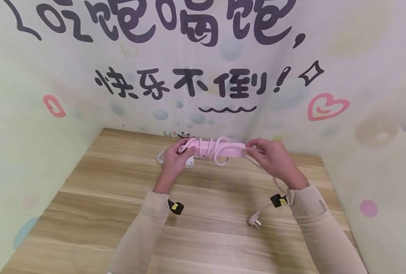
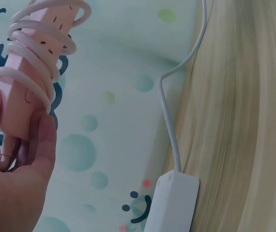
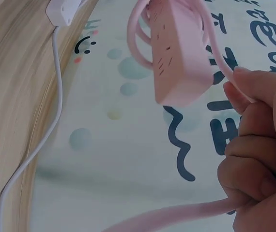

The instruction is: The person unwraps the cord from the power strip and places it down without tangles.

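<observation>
A pink power strip (image 1: 235,149) is held up over the far part of the table, with several loops of its pink cord (image 2: 34,53) wound round it. My left hand (image 1: 175,158) grips the strip's left end, thumb on one side and fingers on the other, where the cord comes out. At the other end my right hand (image 1: 275,158) pinches the free cord between thumb and forefinger, its other fingers curled. In the right wrist view the cord (image 3: 220,60) runs taut from the strip to these fingertips. Below the right wrist hangs the cord's plug (image 1: 254,220), prongs showing.
A white box-shaped block (image 2: 172,200) with a thin white cable (image 3: 55,87) lies along the table's back edge, partly behind my left hand. The wooden table (image 1: 203,236) meets printed fabric walls (image 1: 203,121) at the back and both sides.
</observation>
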`<action>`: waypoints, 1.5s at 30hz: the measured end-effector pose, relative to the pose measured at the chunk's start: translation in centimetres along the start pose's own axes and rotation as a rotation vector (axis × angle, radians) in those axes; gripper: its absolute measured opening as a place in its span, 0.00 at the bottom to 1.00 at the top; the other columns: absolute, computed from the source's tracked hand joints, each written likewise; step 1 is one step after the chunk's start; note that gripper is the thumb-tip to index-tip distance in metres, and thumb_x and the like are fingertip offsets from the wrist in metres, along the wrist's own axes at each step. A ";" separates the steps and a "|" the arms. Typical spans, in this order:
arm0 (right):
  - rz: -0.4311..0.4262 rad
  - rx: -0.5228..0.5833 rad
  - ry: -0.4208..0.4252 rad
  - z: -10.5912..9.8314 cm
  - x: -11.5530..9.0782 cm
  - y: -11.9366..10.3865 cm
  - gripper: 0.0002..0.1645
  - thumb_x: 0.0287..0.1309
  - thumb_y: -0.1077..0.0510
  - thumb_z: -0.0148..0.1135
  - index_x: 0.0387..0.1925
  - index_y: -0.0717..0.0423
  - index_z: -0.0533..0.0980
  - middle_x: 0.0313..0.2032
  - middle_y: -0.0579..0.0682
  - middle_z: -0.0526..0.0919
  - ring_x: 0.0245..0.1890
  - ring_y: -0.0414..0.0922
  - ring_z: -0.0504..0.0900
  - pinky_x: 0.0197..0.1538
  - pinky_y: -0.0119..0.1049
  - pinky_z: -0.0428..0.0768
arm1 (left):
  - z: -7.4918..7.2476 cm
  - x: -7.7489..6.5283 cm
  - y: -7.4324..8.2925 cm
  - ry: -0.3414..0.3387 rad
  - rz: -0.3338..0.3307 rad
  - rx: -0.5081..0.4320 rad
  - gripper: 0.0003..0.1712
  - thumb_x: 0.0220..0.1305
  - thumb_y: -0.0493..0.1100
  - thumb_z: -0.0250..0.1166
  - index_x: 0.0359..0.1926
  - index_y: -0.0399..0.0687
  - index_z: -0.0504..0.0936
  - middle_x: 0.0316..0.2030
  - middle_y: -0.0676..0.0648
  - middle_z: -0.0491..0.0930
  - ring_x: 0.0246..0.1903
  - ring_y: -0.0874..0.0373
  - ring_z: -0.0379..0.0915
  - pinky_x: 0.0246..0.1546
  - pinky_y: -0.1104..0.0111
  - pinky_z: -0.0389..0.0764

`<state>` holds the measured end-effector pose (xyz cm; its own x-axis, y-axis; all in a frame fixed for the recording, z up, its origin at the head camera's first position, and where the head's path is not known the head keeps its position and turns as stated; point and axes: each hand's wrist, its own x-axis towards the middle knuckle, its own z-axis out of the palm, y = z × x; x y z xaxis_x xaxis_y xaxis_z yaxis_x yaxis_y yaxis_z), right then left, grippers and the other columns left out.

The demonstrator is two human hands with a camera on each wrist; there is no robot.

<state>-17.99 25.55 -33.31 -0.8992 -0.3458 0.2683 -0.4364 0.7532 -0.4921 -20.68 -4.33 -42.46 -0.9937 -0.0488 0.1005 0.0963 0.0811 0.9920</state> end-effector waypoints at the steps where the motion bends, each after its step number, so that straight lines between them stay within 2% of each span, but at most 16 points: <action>1: -0.011 0.003 -0.011 0.0 -0.1 -0.1 0.08 0.68 0.54 0.66 0.43 0.54 0.84 0.24 0.48 0.84 0.19 0.37 0.73 0.21 0.28 0.67 | 0.0 0.0 -0.1 0.004 -0.002 -0.009 0.24 0.64 0.44 0.73 0.60 0.47 0.83 0.57 0.41 0.84 0.51 0.58 0.78 0.49 0.79 0.80; 6: -0.048 0.028 -0.059 0.1 -0.4 -0.5 0.07 0.66 0.55 0.67 0.42 0.53 0.84 0.19 0.43 0.75 0.16 0.35 0.62 0.19 0.28 0.61 | -0.1 0.0 -0.4 0.019 0.019 -0.034 0.21 0.64 0.44 0.72 0.57 0.47 0.84 0.57 0.43 0.84 0.49 0.61 0.77 0.46 0.81 0.80; 9: -0.032 0.045 -0.092 0.2 -0.6 -0.5 0.07 0.66 0.55 0.68 0.43 0.52 0.84 0.21 0.42 0.77 0.18 0.35 0.67 0.21 0.28 0.65 | -0.1 0.0 -0.7 0.044 0.017 -0.042 0.21 0.64 0.43 0.72 0.57 0.46 0.84 0.57 0.41 0.84 0.47 0.62 0.77 0.45 0.82 0.79; 13: -0.025 0.061 -0.129 0.4 -0.9 0.0 0.05 0.65 0.55 0.69 0.41 0.50 0.85 0.28 0.44 0.86 0.24 0.38 0.76 0.26 0.29 0.73 | -0.3 0.0 -1.0 0.063 0.009 -0.059 0.22 0.65 0.42 0.71 0.59 0.44 0.83 0.57 0.39 0.84 0.47 0.62 0.78 0.45 0.82 0.80; 15: -0.034 0.057 -0.139 0.6 -1.0 0.3 0.04 0.65 0.55 0.69 0.39 0.49 0.85 0.30 0.44 0.87 0.25 0.38 0.77 0.28 0.29 0.74 | -0.3 -0.1 -1.1 0.061 0.009 -0.074 0.21 0.65 0.41 0.71 0.59 0.43 0.83 0.57 0.39 0.84 0.48 0.61 0.78 0.45 0.81 0.80; 19: -0.028 0.048 -0.166 1.0 -1.1 0.8 0.02 0.66 0.55 0.68 0.38 0.47 0.85 0.29 0.44 0.87 0.24 0.38 0.76 0.28 0.30 0.75 | -0.4 -0.1 -1.5 0.057 -0.002 -0.112 0.21 0.67 0.41 0.70 0.59 0.42 0.83 0.57 0.38 0.83 0.47 0.63 0.79 0.46 0.81 0.81; 24: -0.019 0.026 -0.215 1.3 -0.9 1.3 0.05 0.66 0.54 0.68 0.39 0.48 0.86 0.31 0.42 0.88 0.28 0.38 0.78 0.33 0.31 0.78 | -0.7 -0.1 -1.8 0.044 -0.019 -0.157 0.22 0.68 0.39 0.68 0.61 0.39 0.81 0.59 0.36 0.82 0.48 0.67 0.79 0.49 0.81 0.81; 28: -0.035 0.029 -0.232 1.6 -1.0 1.8 0.05 0.66 0.55 0.67 0.39 0.50 0.86 0.33 0.42 0.88 0.30 0.38 0.80 0.37 0.32 0.81 | -0.8 -0.2 -1.9 0.025 -0.030 -0.157 0.23 0.68 0.39 0.68 0.62 0.38 0.80 0.60 0.37 0.81 0.52 0.61 0.79 0.51 0.81 0.81; 31: -0.021 0.035 -0.242 1.9 -1.1 2.3 0.06 0.66 0.55 0.67 0.39 0.51 0.86 0.32 0.43 0.88 0.29 0.38 0.78 0.36 0.32 0.80 | -0.9 -0.2 -2.0 0.011 -0.035 -0.155 0.24 0.69 0.39 0.67 0.64 0.39 0.79 0.61 0.37 0.80 0.54 0.58 0.78 0.52 0.81 0.81; 37: 0.001 -0.005 -0.268 2.2 -1.2 3.7 0.07 0.68 0.55 0.65 0.39 0.53 0.86 0.33 0.45 0.88 0.29 0.38 0.78 0.37 0.34 0.79 | -1.2 -0.3 -2.2 -0.018 -0.044 -0.143 0.24 0.69 0.38 0.66 0.64 0.40 0.79 0.62 0.37 0.80 0.50 0.64 0.79 0.50 0.81 0.80; 45: 0.052 -0.049 -0.256 2.2 -1.3 5.5 0.12 0.71 0.54 0.62 0.44 0.56 0.86 0.33 0.48 0.87 0.26 0.39 0.74 0.33 0.35 0.75 | -1.4 -0.4 -2.1 -0.042 -0.051 -0.175 0.26 0.69 0.35 0.66 0.65 0.34 0.76 0.62 0.32 0.78 0.46 0.70 0.79 0.49 0.81 0.81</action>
<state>-19.23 28.88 -38.20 -0.9019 -0.4315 0.0218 -0.3928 0.7980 -0.4571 -20.42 -5.87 -44.44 -0.9987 -0.0068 0.0503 0.0507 -0.0955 0.9941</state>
